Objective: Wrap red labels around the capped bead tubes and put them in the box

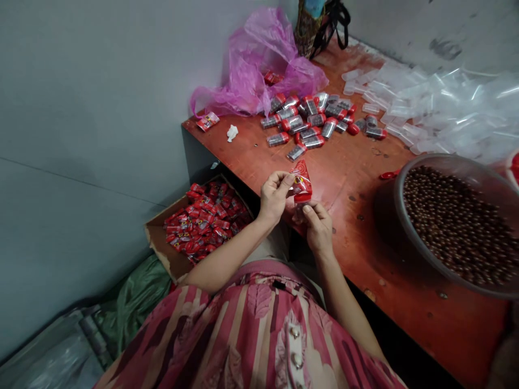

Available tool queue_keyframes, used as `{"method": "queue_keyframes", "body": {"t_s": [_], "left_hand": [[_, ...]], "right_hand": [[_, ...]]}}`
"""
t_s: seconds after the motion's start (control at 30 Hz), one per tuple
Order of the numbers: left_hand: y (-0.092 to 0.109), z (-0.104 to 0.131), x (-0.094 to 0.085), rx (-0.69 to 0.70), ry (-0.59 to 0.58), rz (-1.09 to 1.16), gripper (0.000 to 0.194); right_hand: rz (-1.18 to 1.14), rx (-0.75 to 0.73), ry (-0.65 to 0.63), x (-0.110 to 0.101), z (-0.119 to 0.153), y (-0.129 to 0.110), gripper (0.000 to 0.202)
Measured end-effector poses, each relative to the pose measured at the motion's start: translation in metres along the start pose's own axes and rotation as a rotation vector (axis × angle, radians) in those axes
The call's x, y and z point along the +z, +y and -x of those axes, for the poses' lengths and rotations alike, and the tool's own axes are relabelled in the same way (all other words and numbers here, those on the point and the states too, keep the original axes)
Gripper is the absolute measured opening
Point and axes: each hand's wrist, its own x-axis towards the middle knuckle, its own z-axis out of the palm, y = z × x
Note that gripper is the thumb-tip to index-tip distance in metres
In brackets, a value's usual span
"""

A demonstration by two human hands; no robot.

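My left hand [275,197] pinches a small red printed packet [301,178] between thumb and fingers over the table's front edge. Just below it, my right hand [319,227] grips a small clear container with a red cap [302,199]. The packet's lower edge meets the red cap; whether the cap is inside it I cannot tell. Most of the container's body is hidden by my right fingers. Beyond my hands lies a pile of filled clear containers with red caps [310,119].
A large tub [399,189] of brown beads stands at the right. Clear plastic pieces [438,108] heap behind it. At the back left sits a pink plastic bag [259,59]. Below the table's left side, a cardboard box [158,232] holds many red-wrapped pieces.
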Motion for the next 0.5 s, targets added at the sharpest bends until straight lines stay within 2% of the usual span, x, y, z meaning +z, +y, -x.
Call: {"method": "queue_keyframes", "body": {"t_s": [0.2, 0.33, 0.4, 0.5], "left_hand": [[-0.003, -0.004, 0.010, -0.021, -0.006, 0.082, 0.027], [-0.005, -0.016, 0.008, -0.020, 0.021, 0.109, 0.024], [-0.008, -0.029, 0.001, 0.048, 0.019, 0.032, 0.023], [-0.012, -0.044, -0.011, 0.213, -0.072, -0.270, 0.031]], "right_hand": [[0.001, -0.005, 0.009, -0.006, -0.006, 0.004, 0.016], [0.034, -0.003, 0.032, -0.010, -0.005, 0.003, 0.018], [0.042, -0.003, 0.048, -0.013, -0.005, 0.003, 0.018], [0.050, -0.002, 0.068, -0.018, -0.006, 0.003, 0.020]]}}
